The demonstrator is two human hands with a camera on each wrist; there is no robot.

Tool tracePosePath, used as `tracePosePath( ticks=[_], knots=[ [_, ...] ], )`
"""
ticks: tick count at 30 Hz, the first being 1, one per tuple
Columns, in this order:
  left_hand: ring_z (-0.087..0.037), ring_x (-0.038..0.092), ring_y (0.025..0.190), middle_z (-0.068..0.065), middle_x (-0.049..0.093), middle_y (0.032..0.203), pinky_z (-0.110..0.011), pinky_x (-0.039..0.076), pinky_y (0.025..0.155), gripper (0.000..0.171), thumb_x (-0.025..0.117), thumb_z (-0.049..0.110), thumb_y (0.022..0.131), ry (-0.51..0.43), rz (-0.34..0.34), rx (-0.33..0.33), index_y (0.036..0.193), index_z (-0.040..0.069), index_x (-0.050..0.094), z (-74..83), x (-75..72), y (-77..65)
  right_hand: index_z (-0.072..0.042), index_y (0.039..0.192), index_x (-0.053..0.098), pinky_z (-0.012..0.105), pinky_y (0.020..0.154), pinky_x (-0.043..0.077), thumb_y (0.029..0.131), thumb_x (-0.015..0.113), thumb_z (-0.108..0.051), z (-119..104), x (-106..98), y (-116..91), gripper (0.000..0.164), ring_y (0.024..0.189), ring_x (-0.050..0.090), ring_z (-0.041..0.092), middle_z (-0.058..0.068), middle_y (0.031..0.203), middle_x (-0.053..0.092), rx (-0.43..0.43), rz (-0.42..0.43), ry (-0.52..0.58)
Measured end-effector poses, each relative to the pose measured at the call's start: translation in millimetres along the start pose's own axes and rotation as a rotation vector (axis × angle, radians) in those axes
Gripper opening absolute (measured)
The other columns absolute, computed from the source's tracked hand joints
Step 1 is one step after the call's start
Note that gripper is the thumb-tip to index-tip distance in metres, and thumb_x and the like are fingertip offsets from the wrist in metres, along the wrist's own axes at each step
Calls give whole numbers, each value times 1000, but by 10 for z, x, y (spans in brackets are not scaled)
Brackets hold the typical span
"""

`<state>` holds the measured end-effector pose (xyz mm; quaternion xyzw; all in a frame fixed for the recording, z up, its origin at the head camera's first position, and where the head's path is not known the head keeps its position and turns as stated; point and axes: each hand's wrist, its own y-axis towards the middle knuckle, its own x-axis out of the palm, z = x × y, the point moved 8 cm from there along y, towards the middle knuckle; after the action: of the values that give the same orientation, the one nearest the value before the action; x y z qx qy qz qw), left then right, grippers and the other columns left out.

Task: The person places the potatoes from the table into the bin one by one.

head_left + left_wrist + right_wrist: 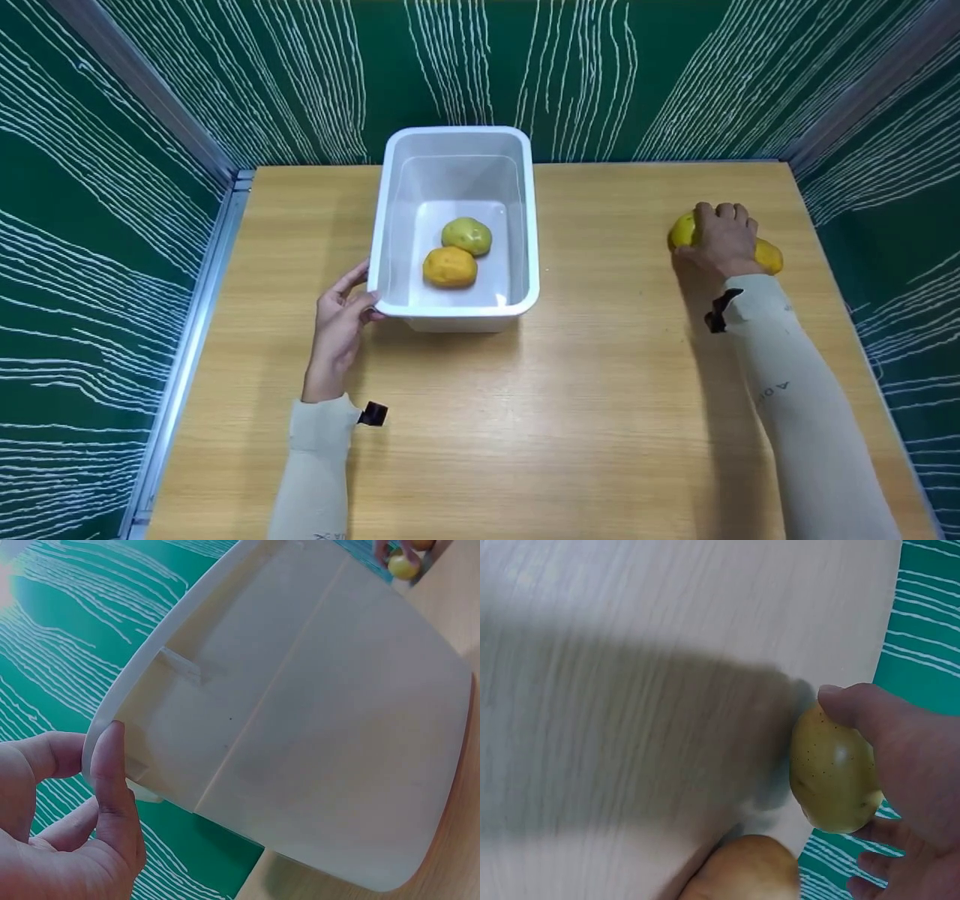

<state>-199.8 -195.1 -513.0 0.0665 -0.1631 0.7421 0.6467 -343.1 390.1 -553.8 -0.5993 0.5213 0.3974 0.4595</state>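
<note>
A white plastic bin [529, 225] stands at the back middle of the table, a greenish potato [466, 235] and an orange-yellow potato [450, 268] lying on its floor. My left hand [341, 330] pinches the bin's rim at the near left corner; in the left wrist view, the thumb and fingers [112, 787] grip that edge. Far to the right, my right hand [725, 240] grips a yellow-green speckled potato [832, 772], the thumb on one side and fingers on the other. Another orange-brown potato [746, 874] lies close beside it, partly hidden by this hand in the head view.
The wooden table [585, 420] is bordered at the back and sides by green panels [577, 82] with white wavy lines. A metal rail [187, 330] runs along the left edge. Bare tabletop separates the bin from my right hand.
</note>
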Motion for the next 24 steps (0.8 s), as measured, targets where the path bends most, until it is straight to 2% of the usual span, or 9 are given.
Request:
tracePosePath(
  ticks=[7, 15, 24],
  knots=[
    [-16, 68, 84, -15, 52, 131, -16, 60, 58, 58, 56, -16, 94, 6, -12, 21, 151, -10, 49, 12, -3, 0, 5, 152, 38, 78, 123, 17, 91, 76, -25, -174, -119, 40, 78, 142, 20, 62, 42, 150, 33, -24, -6, 12],
    [-14, 69, 78, -15, 53, 132, -17, 60, 57, 57, 57, -16, 94, 13, 0, 11, 150, -9, 50, 14, 0, -5, 3, 153, 38, 77, 122, 21, 92, 80, -20, -430, -262, 111, 77, 142, 22, 60, 39, 148, 36, -79, 38, -18],
    [-14, 67, 79, -15, 54, 132, -18, 61, 58, 58, 57, -16, 94, 16, 9, 10, 151, -8, 50, 3, -12, -1, -1, 156, 38, 74, 127, 14, 92, 80, -19, -745, -392, 126, 79, 148, 19, 59, 37, 152, 35, -134, 68, -11]
  ],
)
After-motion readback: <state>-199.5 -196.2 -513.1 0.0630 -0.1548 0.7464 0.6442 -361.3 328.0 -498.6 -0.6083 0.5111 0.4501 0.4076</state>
